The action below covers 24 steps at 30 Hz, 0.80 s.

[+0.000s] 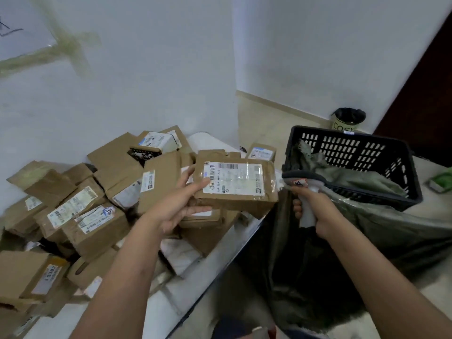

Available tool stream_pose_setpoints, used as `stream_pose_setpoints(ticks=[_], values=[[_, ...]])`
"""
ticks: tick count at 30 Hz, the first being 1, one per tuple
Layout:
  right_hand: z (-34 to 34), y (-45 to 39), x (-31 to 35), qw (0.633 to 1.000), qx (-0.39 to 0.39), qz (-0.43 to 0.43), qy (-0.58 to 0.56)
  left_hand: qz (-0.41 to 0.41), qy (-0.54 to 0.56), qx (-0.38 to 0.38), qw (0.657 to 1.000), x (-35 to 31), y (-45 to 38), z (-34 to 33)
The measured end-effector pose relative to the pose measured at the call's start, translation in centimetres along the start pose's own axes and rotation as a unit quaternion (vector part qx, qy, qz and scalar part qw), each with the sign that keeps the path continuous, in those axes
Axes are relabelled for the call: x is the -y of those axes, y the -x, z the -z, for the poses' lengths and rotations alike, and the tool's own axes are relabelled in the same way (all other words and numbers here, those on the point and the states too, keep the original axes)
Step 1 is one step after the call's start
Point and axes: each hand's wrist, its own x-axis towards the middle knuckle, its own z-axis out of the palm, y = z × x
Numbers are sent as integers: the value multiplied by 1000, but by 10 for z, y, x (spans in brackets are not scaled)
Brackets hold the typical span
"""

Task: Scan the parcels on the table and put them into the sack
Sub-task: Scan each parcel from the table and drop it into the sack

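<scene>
My left hand (182,204) grips a brown cardboard parcel (244,201) by its left end and holds it above the table's right edge, white shipping label facing up. My right hand (315,209) is closed around the white handle of a barcode scanner (307,183), whose dark head sits just right of the parcel and points toward its label. The dark green sack (318,253) hangs open below and to the right of both hands, beside the table. Several more labelled cardboard parcels (80,216) lie heaped on the white table (166,302).
A black plastic crate (381,152) with green cloth in it stands behind the sack. A small bin with a black liner (347,119) sits by the far wall. A dark door (428,94) is at the right. White walls close off the table's back.
</scene>
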Motion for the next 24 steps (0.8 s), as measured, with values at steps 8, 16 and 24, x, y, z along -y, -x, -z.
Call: stream_pose_setpoints(ticks=[8, 16, 24], values=[[133, -20, -61, 985, -133, -108, -9, 186, -39, 73, 979, 93, -37, -112], [206, -18, -117, 957, -171, -217, -86, 411, -45, 27, 910, 197, -46, -177], [235, -32, -142, 939, -186, -271, -105, 464, -16, -32, 885, 273, -86, -224]])
